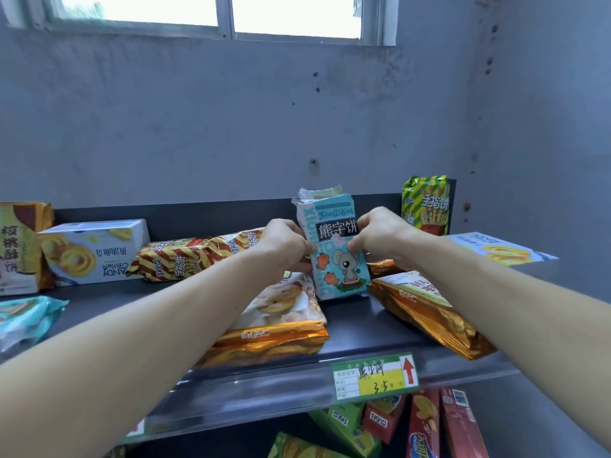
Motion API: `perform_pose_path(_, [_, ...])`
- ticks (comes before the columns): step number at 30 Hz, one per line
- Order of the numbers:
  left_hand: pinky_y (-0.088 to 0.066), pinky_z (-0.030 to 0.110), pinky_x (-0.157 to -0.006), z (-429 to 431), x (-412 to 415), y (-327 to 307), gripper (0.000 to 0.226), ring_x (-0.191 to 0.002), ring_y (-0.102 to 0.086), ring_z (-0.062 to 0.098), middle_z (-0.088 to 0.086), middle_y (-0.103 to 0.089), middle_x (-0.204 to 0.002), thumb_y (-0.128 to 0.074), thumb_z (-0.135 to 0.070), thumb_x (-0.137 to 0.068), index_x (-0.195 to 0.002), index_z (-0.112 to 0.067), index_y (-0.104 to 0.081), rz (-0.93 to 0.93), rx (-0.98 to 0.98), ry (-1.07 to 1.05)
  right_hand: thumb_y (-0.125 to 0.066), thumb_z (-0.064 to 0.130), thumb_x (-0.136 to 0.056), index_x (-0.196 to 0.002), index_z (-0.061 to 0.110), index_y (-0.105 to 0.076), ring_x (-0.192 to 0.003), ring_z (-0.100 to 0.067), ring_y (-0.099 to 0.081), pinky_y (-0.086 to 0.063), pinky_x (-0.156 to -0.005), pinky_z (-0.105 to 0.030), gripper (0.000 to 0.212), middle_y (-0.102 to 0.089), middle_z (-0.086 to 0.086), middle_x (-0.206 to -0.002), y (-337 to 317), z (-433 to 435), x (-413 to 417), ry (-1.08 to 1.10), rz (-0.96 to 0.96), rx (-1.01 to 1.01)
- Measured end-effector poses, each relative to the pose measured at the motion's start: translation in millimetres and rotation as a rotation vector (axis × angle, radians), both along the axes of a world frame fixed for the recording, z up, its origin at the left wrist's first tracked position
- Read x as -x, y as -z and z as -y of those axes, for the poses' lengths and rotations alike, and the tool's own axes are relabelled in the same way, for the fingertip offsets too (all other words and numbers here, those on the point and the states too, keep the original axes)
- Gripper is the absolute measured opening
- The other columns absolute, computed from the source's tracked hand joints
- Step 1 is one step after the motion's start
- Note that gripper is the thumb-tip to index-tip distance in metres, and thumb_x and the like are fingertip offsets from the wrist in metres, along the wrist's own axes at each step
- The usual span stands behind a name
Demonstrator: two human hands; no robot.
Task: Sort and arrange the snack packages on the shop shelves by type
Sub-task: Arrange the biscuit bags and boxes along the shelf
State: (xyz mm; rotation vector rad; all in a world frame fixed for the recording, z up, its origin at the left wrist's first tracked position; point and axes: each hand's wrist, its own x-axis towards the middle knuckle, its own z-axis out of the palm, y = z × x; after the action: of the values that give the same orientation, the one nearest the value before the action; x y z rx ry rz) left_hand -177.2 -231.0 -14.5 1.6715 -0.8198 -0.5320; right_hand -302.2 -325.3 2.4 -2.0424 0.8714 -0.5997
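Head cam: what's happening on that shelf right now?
A person holds a light blue biscuit pack upright on the dark shelf, left hand and right hand gripping its sides. Gold bags lie flat either side of it; a red-striped bag and a white cookie box lie further left. A green pack stands at the back right.

Bright wrappers on a dark grey shelf [357,328]

The pale blue packet [340,269] bears a black band with white characters, a grey cartoon animal and orange biscuit shapes. The striped packet [195,256] runs red, gold and white in diagonals. The green packet [426,204] has yellow-and-green stripes above a red carton picture. The left foil bag [274,338] and the right foil bag [429,319] shine orange-gold. The white box [96,251] shows yellow swirl biscuits. The price tag [375,375] is green and yellow with a red arrow.
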Motion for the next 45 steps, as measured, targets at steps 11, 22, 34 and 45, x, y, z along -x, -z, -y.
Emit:
perform_pose_path(11, [-0.059,0.034,-0.06,9,5,3,0.023,-0.08,-0.068,0.027,0.007,-0.065,-0.081,-0.057,0.006,-0.088,-0.074,-0.008,-0.046,0.122,0.029,0.013,-0.065,-0.004,-0.083,-0.103,-0.002,-0.06,-0.102,-0.034,-0.064,-0.057,-0.081,-0.043,0.02,-0.066,-0.018,-0.108,0,3,3,0.114,-0.057,-0.001])
perform_pose_path(22, [-0.059,0.035,-0.074,-6,18,-7,0.018,-0.093,-0.066,0.028,0.016,-0.063,-0.101,-0.057,0.01,-0.086,-0.095,-0.005,-0.054,0.174,-0.07,-0.023,-0.059,0.006,-0.087,-0.091,0.005,-0.057,-0.083,-0.024,-0.059,-0.046,-0.052,-0.027,0.005,-0.064,-0.009,-0.095,-5,-2,14,0.194,-0.055,0.301])
perform_pose_path(34, [-0.058,0.031,-0.076,-85,-17,-41,0.014,-0.08,-0.065,0.021,0.014,-0.063,-0.099,-0.052,0.002,-0.091,-0.094,-0.008,-0.061,0.212,0.144,-0.324,-0.056,0.007,-0.084,-0.104,0.005,-0.065,-0.093,-0.021,-0.057,-0.05,-0.072,-0.031,0.022,-0.063,-0.007,-0.106,-24,-60,-4,-0.033,0.186,0.484])
perform_pose_path(45, [-0.055,0.04,-0.083,-176,-40,-23,0.013,-0.08,-0.059,0.023,0.014,-0.061,-0.092,-0.054,0.001,-0.089,-0.094,-0.008,-0.06,0.257,0.085,-0.337,-0.061,0.023,-0.088,-0.111,0.016,-0.066,-0.098,-0.014,-0.059,-0.041,-0.073,-0.02,0.024,-0.064,-0.001,-0.115,-22,-146,-59,-0.308,0.193,0.497])
